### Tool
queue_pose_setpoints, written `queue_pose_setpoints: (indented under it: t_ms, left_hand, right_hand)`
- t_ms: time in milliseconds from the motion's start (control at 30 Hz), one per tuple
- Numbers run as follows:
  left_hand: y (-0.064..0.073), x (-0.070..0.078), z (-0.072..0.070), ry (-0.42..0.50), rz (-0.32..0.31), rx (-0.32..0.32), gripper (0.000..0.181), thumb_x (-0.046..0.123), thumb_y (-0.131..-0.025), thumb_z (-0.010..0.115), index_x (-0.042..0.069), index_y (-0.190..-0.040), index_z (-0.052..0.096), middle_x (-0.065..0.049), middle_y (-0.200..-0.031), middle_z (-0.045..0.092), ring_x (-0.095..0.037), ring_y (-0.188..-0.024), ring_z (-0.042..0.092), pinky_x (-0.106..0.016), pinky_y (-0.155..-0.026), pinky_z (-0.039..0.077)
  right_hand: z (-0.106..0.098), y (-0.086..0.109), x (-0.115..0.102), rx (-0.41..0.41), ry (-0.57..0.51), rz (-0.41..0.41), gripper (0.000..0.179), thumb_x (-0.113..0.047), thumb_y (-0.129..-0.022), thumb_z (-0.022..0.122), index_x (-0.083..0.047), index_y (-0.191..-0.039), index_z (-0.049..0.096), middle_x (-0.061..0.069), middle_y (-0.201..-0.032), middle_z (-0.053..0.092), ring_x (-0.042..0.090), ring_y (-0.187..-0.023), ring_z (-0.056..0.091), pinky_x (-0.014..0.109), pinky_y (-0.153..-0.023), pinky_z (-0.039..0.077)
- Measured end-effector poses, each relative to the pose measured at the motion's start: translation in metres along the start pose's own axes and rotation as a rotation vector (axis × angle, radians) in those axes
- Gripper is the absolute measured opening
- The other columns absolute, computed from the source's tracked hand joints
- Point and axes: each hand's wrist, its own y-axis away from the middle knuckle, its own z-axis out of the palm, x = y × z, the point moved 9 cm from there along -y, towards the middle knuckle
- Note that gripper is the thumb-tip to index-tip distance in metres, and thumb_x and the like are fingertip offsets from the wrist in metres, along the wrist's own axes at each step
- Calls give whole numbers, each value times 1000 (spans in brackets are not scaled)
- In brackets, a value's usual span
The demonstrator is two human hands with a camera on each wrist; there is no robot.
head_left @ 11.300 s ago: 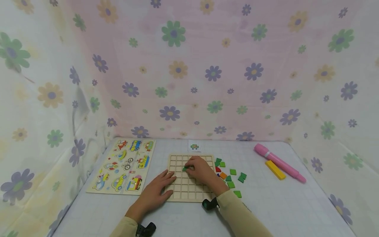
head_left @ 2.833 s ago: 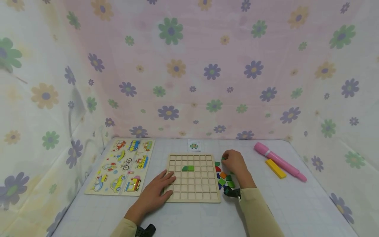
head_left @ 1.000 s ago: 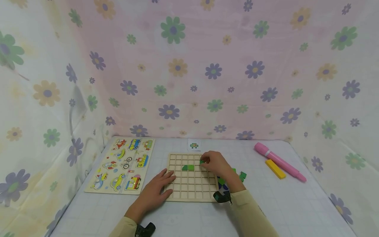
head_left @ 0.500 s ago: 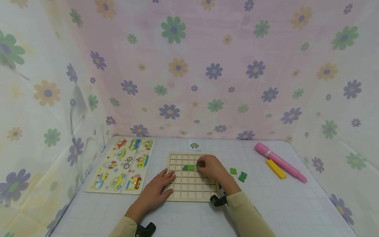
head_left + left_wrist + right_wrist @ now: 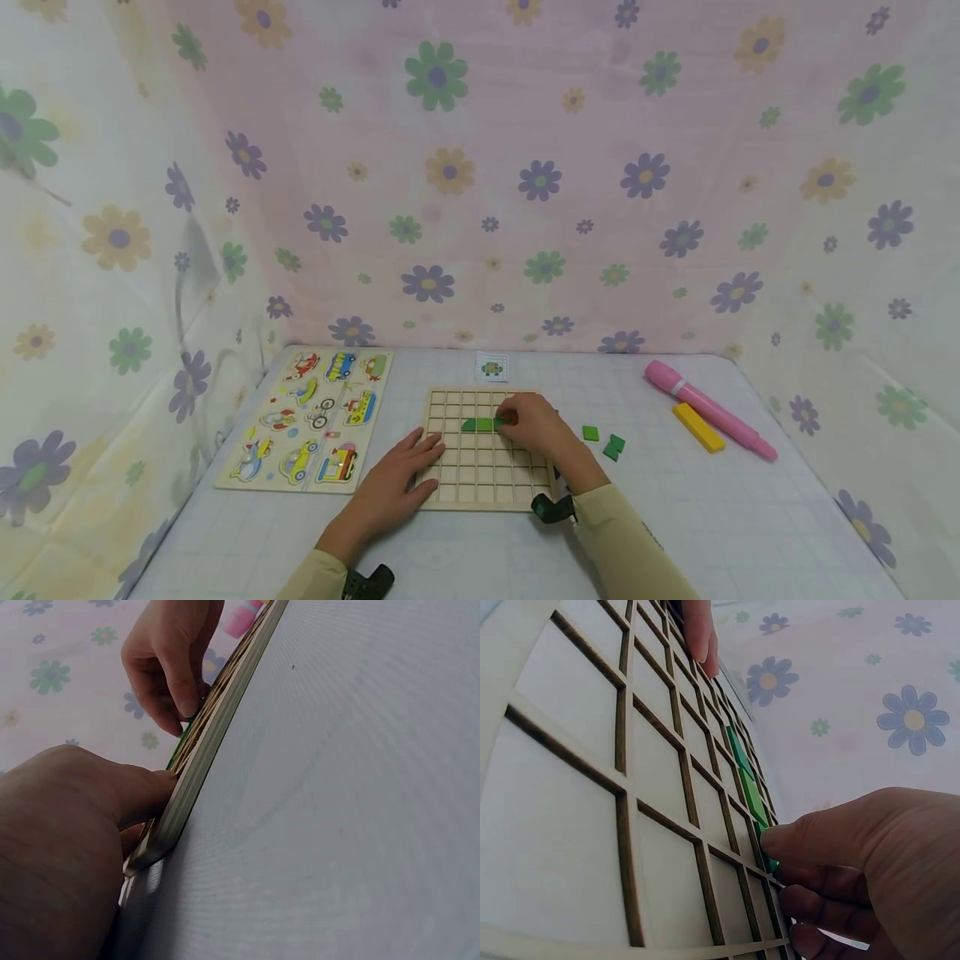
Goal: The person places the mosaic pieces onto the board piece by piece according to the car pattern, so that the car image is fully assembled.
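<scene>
A wooden grid board (image 5: 465,479) lies flat on the table. My left hand (image 5: 390,483) rests on its left edge, fingers straight; in the left wrist view the thumb (image 5: 150,791) touches the rim. Two tiles sit side by side in one row: a dark green rounded tile (image 5: 468,425) and a light green square tile (image 5: 484,425). Just right of them my right hand (image 5: 536,427) pinches a dark green tile (image 5: 771,862) between thumb and fingers, at the adjoining cell. Its full shape is hidden by the fingertips.
Loose green tiles (image 5: 591,433) lie right of the board; others are hidden behind my right forearm. A small pattern card (image 5: 492,367) sits beyond the board. At left lies a vehicle picture puzzle (image 5: 307,421); at right, a pink tube (image 5: 708,412) and a yellow block (image 5: 698,428).
My right hand set down the first tile; a light green square joined it. Then it took a dark green tile from the right and brought it beside them. The left hand stayed put.
</scene>
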Motion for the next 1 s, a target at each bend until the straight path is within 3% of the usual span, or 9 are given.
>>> queue_pose_setpoints:
  t_ms: [233, 533, 767, 900, 1000]
  left_hand:
    - [1, 1, -1, -5, 8, 21, 55, 28, -106, 72, 10, -156, 61, -3, -169, 47, -37, -161, 29, -65, -123, 36]
    - [-1, 3, 1, -8, 15, 3, 55, 29, -107, 70, 10, -157, 60, -3, -169, 46, -36, -161, 28, -65, -124, 34]
    - [-2, 3, 2, -27, 33, 9, 55, 28, -106, 70, 9, -157, 59, -4, -169, 46, -37, -161, 28, -64, -124, 34]
    - [-3, 5, 2, -38, 38, 12, 55, 28, -106, 70, 9, -157, 60, -5, -169, 47, -38, -161, 29, -64, -125, 33]
    - [-3, 5, 3, -40, 35, 11, 55, 28, -107, 69, 9, -157, 60, -4, -169, 46, -38, -161, 29, -65, -126, 32]
  right_hand:
    - [2, 0, 0, -11, -1, -26, 17, -6, -98, 80, -7, -115, 81, -1, -100, 72, 15, -90, 66, 40, -80, 60]
    - [-2, 0, 4, 10, 3, -22, 20, -8, -98, 80, -8, -118, 81, -3, -102, 72, 15, -91, 67, 39, -81, 61]
    - [-45, 9, 26, 113, -87, 39, 23, -8, -101, 77, -4, -123, 79, 1, -106, 73, 19, -93, 65, 42, -79, 61]
    - [-70, 15, 52, 145, -69, 133, 22, -9, -101, 76, -4, -122, 79, 5, -108, 73, 24, -95, 65, 47, -85, 62]
    - [-77, 16, 69, 135, -31, 182, 21, -9, -100, 76, -4, -121, 79, 7, -110, 74, 26, -98, 66, 50, -90, 62]
